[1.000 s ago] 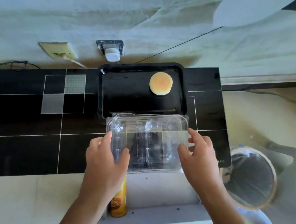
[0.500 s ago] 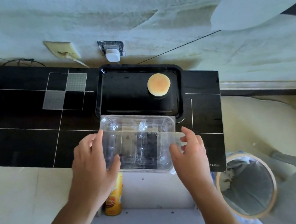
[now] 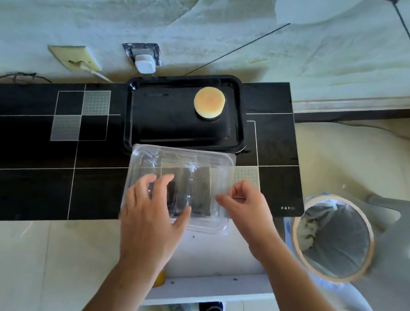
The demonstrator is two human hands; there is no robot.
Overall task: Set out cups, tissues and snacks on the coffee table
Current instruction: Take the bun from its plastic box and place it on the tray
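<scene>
A clear plastic clamshell container (image 3: 191, 169) rests over the front edge of the black glossy table (image 3: 21, 169), just in front of a black tray (image 3: 150, 119). One round golden cake (image 3: 209, 101) lies at the tray's back right. My left hand (image 3: 154, 212) presses flat on the container's left half, fingers spread over it. My right hand (image 3: 247, 205) pinches the container's right rim between thumb and fingers. An open white drawer (image 3: 207, 268) lies under my hands, with a yellow can (image 3: 160, 278) mostly hidden by my left forearm.
A lined round bin (image 3: 333, 237) stands on the floor to the right of the table. A grey chair-like shape (image 3: 401, 267) is further right. A charger plug (image 3: 145, 63) and a socket plate (image 3: 77, 58) sit on the wall behind the table. My shoes show below the drawer.
The container has come down and toward the table's front edge. My left hand has shifted from its left side onto its top, and my right hand now pinches the right rim.
</scene>
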